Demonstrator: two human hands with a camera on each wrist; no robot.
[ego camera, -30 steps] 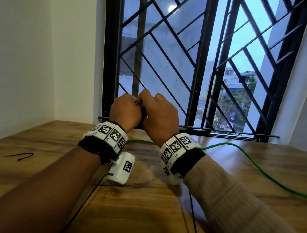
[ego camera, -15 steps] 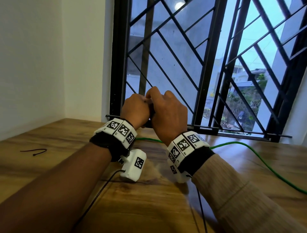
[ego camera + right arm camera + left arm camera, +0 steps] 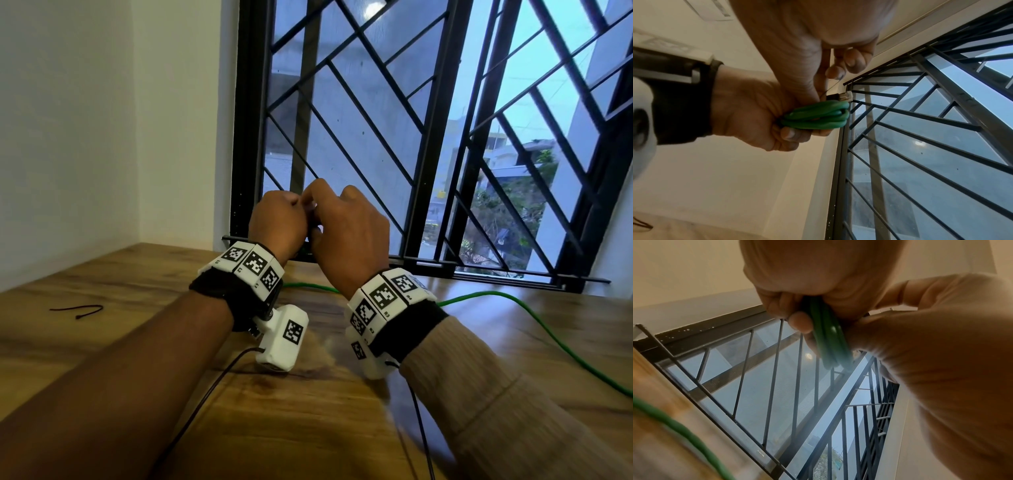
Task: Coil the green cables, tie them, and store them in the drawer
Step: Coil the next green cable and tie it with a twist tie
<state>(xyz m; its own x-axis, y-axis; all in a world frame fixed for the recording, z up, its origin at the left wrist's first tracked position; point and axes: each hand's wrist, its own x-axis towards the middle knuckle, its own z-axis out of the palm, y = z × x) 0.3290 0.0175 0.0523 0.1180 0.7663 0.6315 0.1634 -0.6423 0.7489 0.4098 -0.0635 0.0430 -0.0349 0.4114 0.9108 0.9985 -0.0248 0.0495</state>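
My left hand (image 3: 279,222) grips a folded bundle of green cable (image 3: 818,117), raised above the wooden table (image 3: 137,284); the same bundle (image 3: 828,340) shows in the left wrist view. A clear plug (image 3: 846,95) sticks out of the bundle's top. My right hand (image 3: 346,233) is pressed against the left and pinches a thin black tie wire (image 3: 833,86) between thumb and fingertips (image 3: 835,70). A second green cable (image 3: 513,308) lies loose across the table to the right. Another black tie (image 3: 80,310) lies on the table at the left.
A barred window (image 3: 428,137) stands just behind the hands at the table's far edge. A white wall (image 3: 68,120) closes the left side. Black sensor leads (image 3: 205,387) trail from both wrists over the table.
The hands stay together holding the bundle; they have shifted slightly, and the right fingers have reworked their pinch on the tie. The view has turned a little to the left.
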